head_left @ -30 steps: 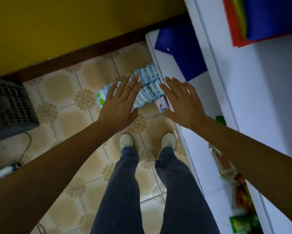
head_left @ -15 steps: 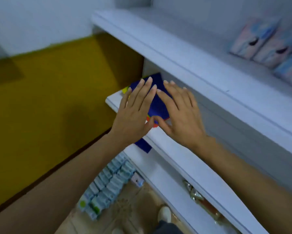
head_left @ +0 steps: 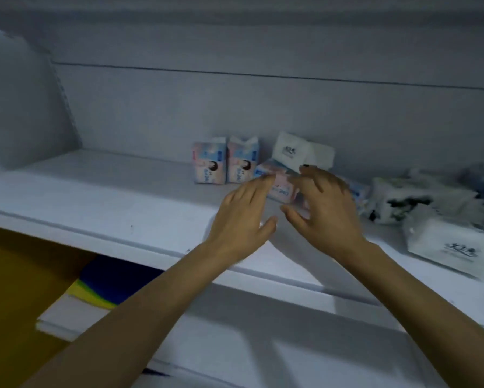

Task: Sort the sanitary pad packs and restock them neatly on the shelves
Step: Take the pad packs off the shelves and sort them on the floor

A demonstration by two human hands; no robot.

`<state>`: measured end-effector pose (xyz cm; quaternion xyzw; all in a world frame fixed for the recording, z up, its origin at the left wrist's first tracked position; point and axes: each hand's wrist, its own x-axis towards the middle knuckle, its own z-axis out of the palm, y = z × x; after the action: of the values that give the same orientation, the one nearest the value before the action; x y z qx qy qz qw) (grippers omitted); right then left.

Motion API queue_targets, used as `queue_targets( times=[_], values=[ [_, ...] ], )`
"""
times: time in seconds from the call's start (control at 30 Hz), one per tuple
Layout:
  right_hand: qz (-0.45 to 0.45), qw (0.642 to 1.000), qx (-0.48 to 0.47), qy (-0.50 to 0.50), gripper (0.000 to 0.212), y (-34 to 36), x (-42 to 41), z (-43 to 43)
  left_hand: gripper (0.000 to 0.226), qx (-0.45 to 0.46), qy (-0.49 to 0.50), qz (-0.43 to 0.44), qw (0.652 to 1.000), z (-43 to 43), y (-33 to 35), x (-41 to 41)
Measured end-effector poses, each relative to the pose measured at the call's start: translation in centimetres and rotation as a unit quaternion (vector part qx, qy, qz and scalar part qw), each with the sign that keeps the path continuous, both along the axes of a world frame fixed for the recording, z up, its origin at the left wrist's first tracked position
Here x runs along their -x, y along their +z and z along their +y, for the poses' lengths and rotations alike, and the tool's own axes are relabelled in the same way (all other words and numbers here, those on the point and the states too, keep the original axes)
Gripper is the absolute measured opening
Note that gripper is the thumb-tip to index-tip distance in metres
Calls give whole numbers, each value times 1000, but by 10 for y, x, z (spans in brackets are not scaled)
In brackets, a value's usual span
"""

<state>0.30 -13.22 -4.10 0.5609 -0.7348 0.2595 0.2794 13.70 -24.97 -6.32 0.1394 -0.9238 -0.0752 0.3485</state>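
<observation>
Our left hand (head_left: 243, 217) and right hand (head_left: 327, 211), open and empty, hover by the flat-lying pack (head_left: 281, 187): likely light, soft, slippery; grip its sides.

Person, two arms in view. The left hand (head_left: 245, 217): bare, slim fingers, tips blurred soft. The right hand (head_left: 323, 211): bare, slim fingers, knuckles plainly shown; a small dark mark on one fingertip (head_left: 305, 168), nail or polish cannot be told. Both forearms (head_left: 151, 298): bare from the wrists to the view's lower edge, slender and smooth. All seen in dim, bluish light.
</observation>
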Motion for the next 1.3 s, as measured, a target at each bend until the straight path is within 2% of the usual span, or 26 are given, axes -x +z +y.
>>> queue_targets(
  times=[0.13, 0.2, 0.3, 0.37, 0.47, 0.57, 0.73, 0.8, 0.87, 0.93, 1.03, 1.13, 1.2, 1.27, 1.3],
  values=[
    [-55, 998, 9, -15, 53, 4, 60, 16, 73, -23, -27, -11, 999, 7, -2, 58],
    [-100, 994, -17, -43, 56, 8, 83, 18, 73, -19, -38, -13, 999, 10, -2, 82],
    [-149, 982, -92, -70, 70, 2, 106, 13, 61, -5, -62, 4, 998, 14, -9, 110],
    [-149, 981, -103, -63, 73, -11, 111, 9, 55, 2, -72, -9, 997, 13, -20, 121],
    [-143, 986, -60, -56, 69, -29, 116, 6, 56, 19, -72, -27, 997, 12, -35, 122],
    [-128, 988, -58, -71, 64, -32, 117, 4, 54, 4, -73, 11, 997, 11, -33, 118],
    [-189, 978, -50, -64, 53, -24, 113, 3, 62, -39, -65, 55, 996, 13, -28, 114],
    [-302, 952, -44, -36, 37, -8, 102, 6, 68, -77, -80, 60, 992, 17, -23, 106],
    [-438, 897, -53, 30, 24, 8, 86, 9, 74, -138, -91, 75, 983, 22, -14, 92],
    [-529, 842, -40, 94, 21, 16, 63, 10, 79, -185, -88, 121, 971, 28, -7, 70],
    [-602, 781, 14, 166, 24, 23, 12, 5, 89, -294, -55, 213, 930, 31, 7, 23],
    [-640, 731, 38, 235, 19, 26, -55, -12, 95, -477, -44, 291, 828, 32, 19, -37],
    [-651, 708, 21, 274, 19, 20, -104, -26, 91, -552, -18, 325, 768, 27, 18, -83],
    [-652, 688, -26, 318, 37, 9, -157, -36, 86, -587, 11, 366, 722, 19, 13, -136],
    [-647, 684, -54, 332, 46, 2, -184, -39, 85, -591, 26, 381, 711, 16, 8, -166]
  ],
)
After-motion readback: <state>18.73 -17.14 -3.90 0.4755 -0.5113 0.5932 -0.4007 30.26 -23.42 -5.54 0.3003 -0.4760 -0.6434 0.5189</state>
